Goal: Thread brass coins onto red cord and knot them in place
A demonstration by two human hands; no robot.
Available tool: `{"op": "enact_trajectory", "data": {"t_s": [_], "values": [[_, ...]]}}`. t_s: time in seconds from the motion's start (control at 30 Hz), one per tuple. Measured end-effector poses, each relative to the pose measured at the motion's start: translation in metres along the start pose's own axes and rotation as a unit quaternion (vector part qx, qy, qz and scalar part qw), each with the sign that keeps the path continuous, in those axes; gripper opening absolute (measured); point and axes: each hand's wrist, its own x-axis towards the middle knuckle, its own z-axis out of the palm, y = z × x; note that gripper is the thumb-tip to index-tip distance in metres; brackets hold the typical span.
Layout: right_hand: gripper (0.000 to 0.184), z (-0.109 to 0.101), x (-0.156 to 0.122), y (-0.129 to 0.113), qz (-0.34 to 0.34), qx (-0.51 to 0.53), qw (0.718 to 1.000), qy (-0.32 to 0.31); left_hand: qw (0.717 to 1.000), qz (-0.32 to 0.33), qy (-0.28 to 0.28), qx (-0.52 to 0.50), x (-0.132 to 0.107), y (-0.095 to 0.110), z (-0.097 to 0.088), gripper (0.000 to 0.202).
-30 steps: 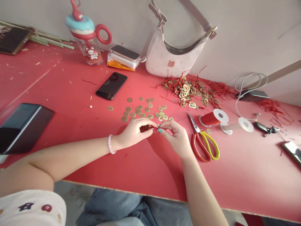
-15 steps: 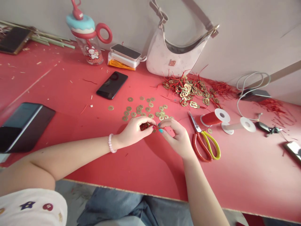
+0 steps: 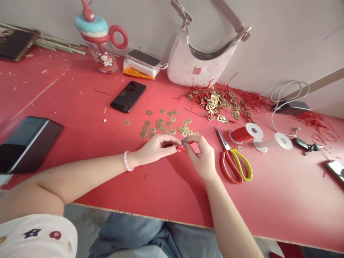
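Close together over the red table, my left hand point(image 3: 157, 149) and my right hand point(image 3: 203, 157) both pinch a thin red cord point(image 3: 183, 148) at their fingertips. Most of the cord is hidden by the fingers, and whether a coin hangs on it I cannot tell. Several loose brass coins point(image 3: 159, 122) with holes lie just beyond my hands. To the right of my right hand rest scissors point(image 3: 227, 147) with one red and one yellow handle, blades slightly apart. A spool of red cord point(image 3: 243, 133) lies beside them.
A pile of brass coins tied with red cord point(image 3: 215, 102) lies before a pale handbag point(image 3: 199, 61). A nearly bare white spool point(image 3: 274, 142) is at right. Phones point(image 3: 128, 96), a lidded cup point(image 3: 103, 50) and a dark folded device point(image 3: 29, 143) stand farther left.
The fingertips of both hands have shifted slightly right, still pinching the red cord. My right-hand fingers have curled in more. Things on the table stay where they were.
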Motion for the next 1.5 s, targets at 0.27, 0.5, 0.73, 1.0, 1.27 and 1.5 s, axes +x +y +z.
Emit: {"op": "enact_trajectory", "data": {"t_s": [0.27,0.5,0.73,1.0,1.27,1.5], "values": [[0.015,0.005,0.001,-0.001,-0.037,0.05,0.992,-0.112,0.997,0.0,0.033,-0.067,0.001,0.001,-0.001,0.012],[0.026,0.005,-0.002,-0.013,-0.005,0.123,0.961,-0.249,0.989,-0.009,0.147,0.014,0.001,-0.005,-0.003,0.017],[0.039,-0.003,-0.004,-0.012,0.048,0.238,0.936,-0.254,0.984,0.003,0.175,0.027,0.0,-0.007,-0.003,0.02],[0.044,-0.014,-0.004,0.003,0.13,0.373,0.916,-0.073,0.983,0.013,0.18,0.026,0.001,-0.011,-0.003,0.022],[0.03,-0.018,-0.001,0.01,0.12,0.422,0.899,-0.002,0.982,0.013,0.179,0.058,0.0,-0.008,-0.002,0.019],[0.033,-0.019,-0.001,0.013,0.127,0.388,0.912,0.024,0.981,0.025,0.176,0.076,0.0,-0.005,0.0,0.016]]}}
